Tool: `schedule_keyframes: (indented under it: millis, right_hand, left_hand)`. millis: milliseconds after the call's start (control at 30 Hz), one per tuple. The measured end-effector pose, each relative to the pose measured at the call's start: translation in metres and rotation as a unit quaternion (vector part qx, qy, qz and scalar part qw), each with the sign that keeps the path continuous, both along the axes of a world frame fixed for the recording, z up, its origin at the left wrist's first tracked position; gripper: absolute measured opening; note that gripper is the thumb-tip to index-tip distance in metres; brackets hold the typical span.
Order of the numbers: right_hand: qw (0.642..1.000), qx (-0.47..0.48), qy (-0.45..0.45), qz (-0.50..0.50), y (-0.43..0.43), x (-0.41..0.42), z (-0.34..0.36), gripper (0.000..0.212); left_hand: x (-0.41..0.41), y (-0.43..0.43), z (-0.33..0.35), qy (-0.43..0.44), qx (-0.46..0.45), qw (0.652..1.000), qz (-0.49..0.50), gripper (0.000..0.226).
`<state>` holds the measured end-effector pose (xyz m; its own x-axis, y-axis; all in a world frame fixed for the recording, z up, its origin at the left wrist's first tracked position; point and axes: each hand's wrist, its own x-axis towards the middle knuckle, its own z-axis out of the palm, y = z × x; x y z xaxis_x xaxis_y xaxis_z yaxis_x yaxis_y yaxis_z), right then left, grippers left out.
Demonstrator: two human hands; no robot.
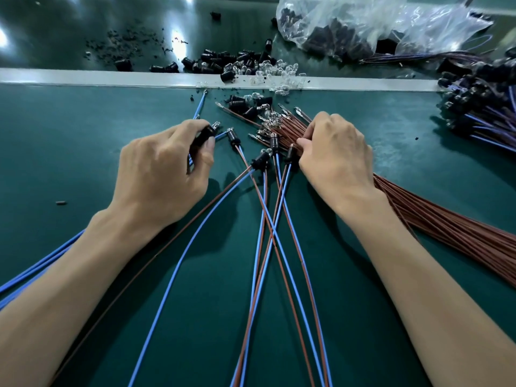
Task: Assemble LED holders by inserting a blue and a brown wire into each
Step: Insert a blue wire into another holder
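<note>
1. Fingers of your left hand (164, 174) curl round a black LED holder (202, 136), well left of the brown wire bundle (446, 227);
2. your right hand (335, 160) pinches wires in that bundle with curled fingers, near its tips;
3. wired holders (261, 161) lie just left of it.

Both bare forearms reaching forward, palms down, left hand (164, 169) curled — thumb and fingers gripping a holder (202, 136), right hand (335, 155) knuckles up — fingertips pinching brown wires (418, 213)
</note>
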<state>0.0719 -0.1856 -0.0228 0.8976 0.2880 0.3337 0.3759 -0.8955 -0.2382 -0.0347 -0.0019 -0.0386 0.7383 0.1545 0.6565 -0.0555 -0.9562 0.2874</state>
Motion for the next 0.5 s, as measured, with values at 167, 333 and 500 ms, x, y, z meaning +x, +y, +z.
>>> schedule_keyframes:
  millis: [167, 333, 500]
  right_hand:
    - [0.991, 0.058, -0.116, 0.038, 0.0, -0.004, 0.005, 0.02]
    - [0.939, 0.178, -0.169, 0.242, 0.012, -0.021, 0.016, 0.011]
    - [0.903, 0.156, -0.153, 0.37, 0.025, -0.034, 0.006, 0.009]
  left_hand:
    - [-0.002, -0.004, 0.003, -0.012, -0.019, 0.999, -0.034, 0.025]
    - [-0.003, -0.011, 0.007, -0.007, -0.108, 0.976, -0.189, 0.026]
    - [-0.001, -0.02, 0.002, -0.03, -0.179, 0.958, -0.222, 0.026]
